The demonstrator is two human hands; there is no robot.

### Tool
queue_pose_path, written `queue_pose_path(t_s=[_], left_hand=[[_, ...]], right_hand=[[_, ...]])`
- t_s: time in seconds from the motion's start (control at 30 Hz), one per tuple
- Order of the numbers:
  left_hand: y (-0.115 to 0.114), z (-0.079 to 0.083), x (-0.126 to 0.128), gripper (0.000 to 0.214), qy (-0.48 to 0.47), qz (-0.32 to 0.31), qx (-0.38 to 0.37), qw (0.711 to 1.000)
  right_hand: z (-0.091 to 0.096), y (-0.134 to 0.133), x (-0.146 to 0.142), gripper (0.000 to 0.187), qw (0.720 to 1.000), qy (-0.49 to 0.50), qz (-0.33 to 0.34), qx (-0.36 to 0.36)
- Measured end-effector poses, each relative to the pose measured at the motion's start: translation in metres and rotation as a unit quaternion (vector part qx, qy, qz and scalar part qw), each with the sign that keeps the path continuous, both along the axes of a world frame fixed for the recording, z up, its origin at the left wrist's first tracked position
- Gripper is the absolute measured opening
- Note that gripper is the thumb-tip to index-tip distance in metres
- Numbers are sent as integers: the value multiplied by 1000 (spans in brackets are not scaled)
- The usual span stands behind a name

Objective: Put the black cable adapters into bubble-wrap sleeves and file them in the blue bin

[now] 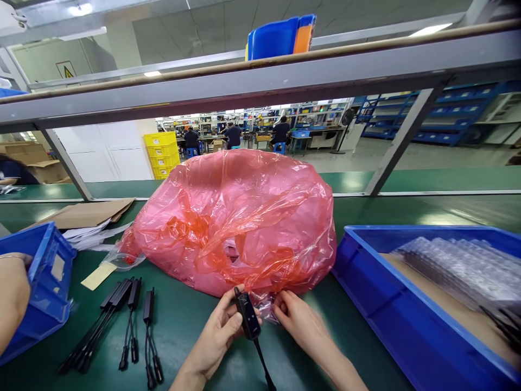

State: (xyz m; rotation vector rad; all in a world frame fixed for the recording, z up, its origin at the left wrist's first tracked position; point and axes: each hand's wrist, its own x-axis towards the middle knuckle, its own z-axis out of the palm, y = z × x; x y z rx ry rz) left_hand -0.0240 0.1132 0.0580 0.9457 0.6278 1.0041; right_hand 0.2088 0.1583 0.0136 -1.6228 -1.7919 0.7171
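Now, in the head view, the left hand (217, 331) slants up to the right, thumb and fingers pinching a small black box (247, 315), tilted, its cord (262, 361) pointing down. The box is in front of the big pink bag (244, 212). The right hand (303, 323) slants up to the left, fingers bent beside clear plastic (266, 308); I cannot tell if they pinch it.

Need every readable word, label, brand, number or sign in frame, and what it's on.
No words or numbers are legible.
Warning triangle, upper-left background: yellow; symbol unclear.
Pale label on the left blue bin: nothing readable.
Yellow crates, markings: too small.
Pale marks on black device in left hand: too small.
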Motion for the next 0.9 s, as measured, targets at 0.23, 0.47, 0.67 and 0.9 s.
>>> queue_pose_path(t_s=[0.23,0.47,0.67,0.9], left_hand=[[0,0,-5,55,-3,28,-5,1000],[4,-3,-3,47,43,130,44,990],[-2,-1,-1,46,187,236,127,945],[34,46,15,20,370,255,307,839]], right_hand=[[19,-10,-14,25,998,1,62,31],[42,-37,-40,25,943,200,249,-91],[47,-39,-41,41,941,226,244,-69],[47,-36,-17,54,905,379,188,-46]])
